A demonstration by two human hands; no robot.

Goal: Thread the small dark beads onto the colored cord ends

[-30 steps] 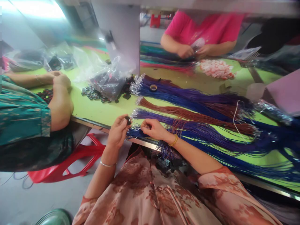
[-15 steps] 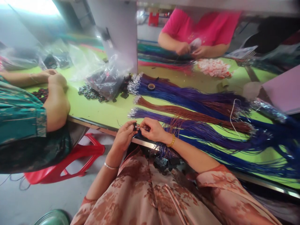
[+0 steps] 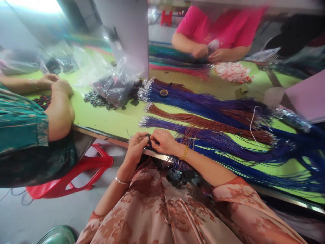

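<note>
The left hand [image 3: 136, 145] has its thumb and index finger together, clamped on a small black part [image 3: 149, 136] that sits between the two hands, over the front edge of the green table [image 3: 116, 123]. Just beside it, the right hand [image 3: 164, 140] has its fingers curled in toward the palm, the tips meeting the part or very nearly so; they are largely hidden, and whether they pinch a wire cannot be told from this angle.

At the far left of the table lies a clear plastic bag [image 3: 19, 62], its contents too blurred to name, and next to it a second bag [image 3: 57, 63] with something black inside. In front of these, a co-worker's hands [image 3: 57, 84] come close together near a heap of dark reddish pieces [image 3: 42, 101]. Further right, small grey-and-black parts [image 3: 98, 101] lie loose against a larger clear bag [image 3: 113, 84], which is crumpled, with dark pieces showing through its film.

Right of that bag, long blue and purple wires [image 3: 193, 95] with silvery tips run across the table, a roll of tape [image 3: 164, 92] resting on them. Brown wires [image 3: 182, 117] lie nearer the person, and beyond, pale pink pieces [image 3: 232, 72] are piled.
</note>
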